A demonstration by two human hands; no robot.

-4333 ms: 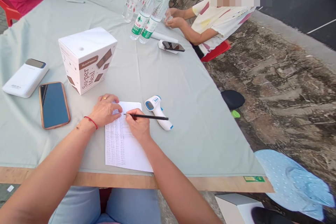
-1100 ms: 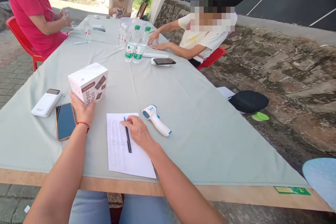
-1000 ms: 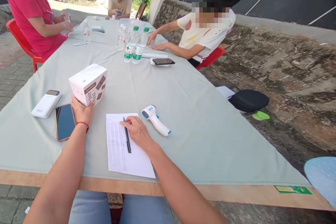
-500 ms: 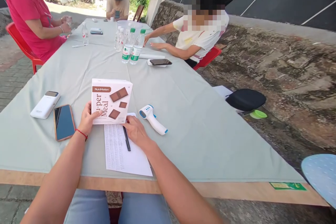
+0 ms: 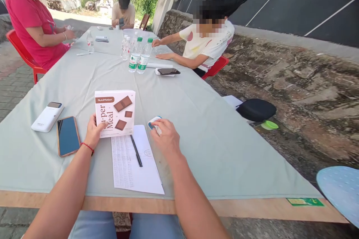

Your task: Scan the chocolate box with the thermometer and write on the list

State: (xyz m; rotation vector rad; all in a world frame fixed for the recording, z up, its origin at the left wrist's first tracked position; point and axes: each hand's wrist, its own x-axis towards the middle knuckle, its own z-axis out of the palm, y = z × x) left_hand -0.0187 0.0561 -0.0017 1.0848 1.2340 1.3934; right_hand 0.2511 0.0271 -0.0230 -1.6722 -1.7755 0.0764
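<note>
My left hand (image 5: pixel 94 131) is closed on the left side of a white NutriMotion box (image 5: pixel 119 112) with brown chocolate-bar pictures, thumb across its front. The box is held upright over the top of a sheet of paper (image 5: pixel 146 168). A black pen (image 5: pixel 136 151) lies on the paper. Right of the box, my right hand (image 5: pixel 167 134) covers most of a white and blue infrared thermometer (image 5: pixel 153 122), its fingers bent around it. Only the thermometer's display end shows; its handle is hidden under the hand.
Left of the box lie a phone (image 5: pixel 68 136) and a white power bank (image 5: pixel 47 117). Water bottles (image 5: pixel 143 58) and another phone (image 5: pixel 168 71) stand or lie farther up the table. Three people sit around the covered table (image 5: pixel 224 157). A black round object (image 5: pixel 256 110) is beyond the right edge.
My right hand has let go of the box and moved right, onto the thermometer. The left hand still holds the box. The view has shifted slightly.
</note>
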